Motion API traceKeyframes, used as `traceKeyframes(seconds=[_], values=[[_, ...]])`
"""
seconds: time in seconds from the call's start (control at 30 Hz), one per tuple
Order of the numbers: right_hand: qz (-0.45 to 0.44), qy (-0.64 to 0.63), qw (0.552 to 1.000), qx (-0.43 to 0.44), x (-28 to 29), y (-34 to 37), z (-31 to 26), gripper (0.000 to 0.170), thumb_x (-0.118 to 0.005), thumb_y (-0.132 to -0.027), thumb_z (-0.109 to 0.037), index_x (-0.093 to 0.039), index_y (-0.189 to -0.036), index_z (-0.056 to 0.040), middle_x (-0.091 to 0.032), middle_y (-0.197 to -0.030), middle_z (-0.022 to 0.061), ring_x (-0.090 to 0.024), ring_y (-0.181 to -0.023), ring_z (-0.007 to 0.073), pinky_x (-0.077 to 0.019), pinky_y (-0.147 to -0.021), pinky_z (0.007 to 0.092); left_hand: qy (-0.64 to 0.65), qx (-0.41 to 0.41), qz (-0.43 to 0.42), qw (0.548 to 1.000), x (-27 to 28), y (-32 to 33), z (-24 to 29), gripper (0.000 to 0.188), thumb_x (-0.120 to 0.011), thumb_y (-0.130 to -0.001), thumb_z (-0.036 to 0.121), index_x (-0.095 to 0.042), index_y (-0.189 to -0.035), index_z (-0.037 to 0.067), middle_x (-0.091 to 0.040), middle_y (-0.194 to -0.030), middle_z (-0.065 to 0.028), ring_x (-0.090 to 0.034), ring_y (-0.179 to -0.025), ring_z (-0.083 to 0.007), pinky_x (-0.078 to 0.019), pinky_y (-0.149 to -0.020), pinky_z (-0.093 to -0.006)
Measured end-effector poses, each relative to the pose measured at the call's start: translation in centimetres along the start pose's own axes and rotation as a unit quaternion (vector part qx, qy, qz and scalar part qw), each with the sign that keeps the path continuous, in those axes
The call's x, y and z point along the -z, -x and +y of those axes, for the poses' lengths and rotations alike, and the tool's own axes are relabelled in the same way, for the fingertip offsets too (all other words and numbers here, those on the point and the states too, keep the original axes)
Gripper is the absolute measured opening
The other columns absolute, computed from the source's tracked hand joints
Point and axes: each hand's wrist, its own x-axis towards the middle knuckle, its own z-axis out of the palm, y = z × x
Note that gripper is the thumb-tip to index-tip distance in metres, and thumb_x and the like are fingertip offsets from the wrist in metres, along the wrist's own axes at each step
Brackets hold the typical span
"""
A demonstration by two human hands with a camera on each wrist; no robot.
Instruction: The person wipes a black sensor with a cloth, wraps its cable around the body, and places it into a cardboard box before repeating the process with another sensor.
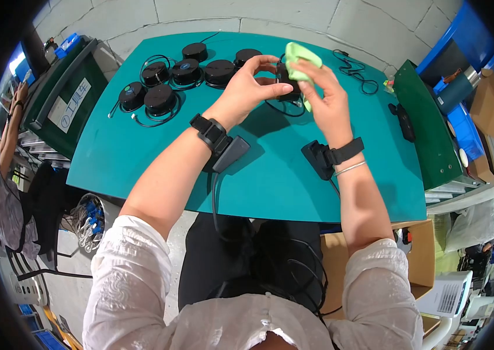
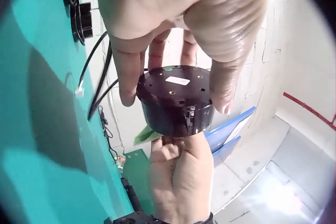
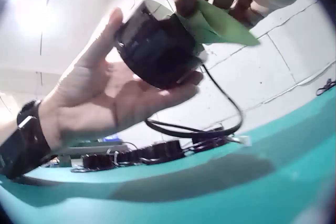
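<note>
As I view left hand point(image 1: 242, 93): fingers and thumb grip black puck point(image 2: 176, 103), above teal table point(image 1: 270, 186).
Right hand point(image 1: 331, 105): pinches green cloth point(image 1: 303, 55) against puck.
Other pucks point(image 1: 219, 73): on table, mostly left of left hand.

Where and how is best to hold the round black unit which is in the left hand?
The unit is likely best gripped by its round side wall, fingers and thumb on opposite sides, as the left hand does, coming from the side away from the green cloth. It is a short drum, and this grip leaves the flat face with the white label uncovered.
</note>
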Motion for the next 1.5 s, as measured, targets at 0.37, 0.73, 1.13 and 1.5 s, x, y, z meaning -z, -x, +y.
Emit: traceKeyframes(seconds=[0.37, 0.73, 1.13, 1.5], values=[[0.069, -0.187, 0.947, -0.253, 1.1, 0.7, 3.4, 0.023, -0.063, -0.09, -0.013, -0.071, -0.111, -0.0104, -0.066, -0.101, 0.0066, -0.058, -0.095, 0.0174, -0.0477, -0.082, 0.0282, 0.292, 0.073, -0.155, 0.941, 0.5, 0.2, -0.9, 0.045, -0.054, -0.096, 0.026, -0.049, -0.131, -0.002, -0.056, -0.129, -0.0177, -0.056, -0.12, -0.0321, -0.044, -0.103, -0.0585], [-0.003, -0.181, 0.965, -0.191, 0.1, 0.4, 2.0, 0.03, -0.061, -0.095, -0.019, -0.065, -0.123, -0.0067, -0.068, -0.105, 0.0037, -0.057, -0.088, 0.0091, -0.0477, -0.079, 0.0248, 0.389, 0.085, -0.105, 0.911, 0.8, 0.0, -1.1, 0.044, -0.05, -0.099, 0.028, -0.046, -0.132, 0.0, -0.054, -0.131, -0.0164, -0.052, -0.124, -0.0345, -0.0398, -0.106, -0.0621], [-0.028, -0.251, 0.897, -0.363, -0.7, 1.1, 1.9, 0.033, -0.058, -0.094, -0.008, -0.061, -0.125, 0.0041, -0.068, -0.1, 0.0049, -0.061, -0.083, 0.0079, -0.0489, -0.072, 0.0222, 0.172, 0.016, 0.02, 0.985, 0.6, -0.4, -1.0, 0.066, -0.077, -0.082, 0.017, -0.039, -0.135, 0.007, -0.048, -0.127, -0.0081, -0.048, -0.118, -0.0205, -0.0418, -0.099, -0.0432], [0.129, -0.304, 0.92, -0.209, 0.4, -0.2, 0.2, 0.031, -0.054, -0.098, -0.011, -0.06, -0.125, 0.0033, -0.065, -0.116, 0.007, -0.06, -0.104, 0.0115, -0.0471, -0.09, 0.0246, 0.04, -0.007, 0.015, 0.999, 1.2, -0.3, -1.2, 0.064, -0.077, -0.081, 0.015, -0.045, -0.135, 0.005, -0.051, -0.123, -0.0064, -0.051, -0.112, -0.0176, -0.046, -0.091, -0.0338]])
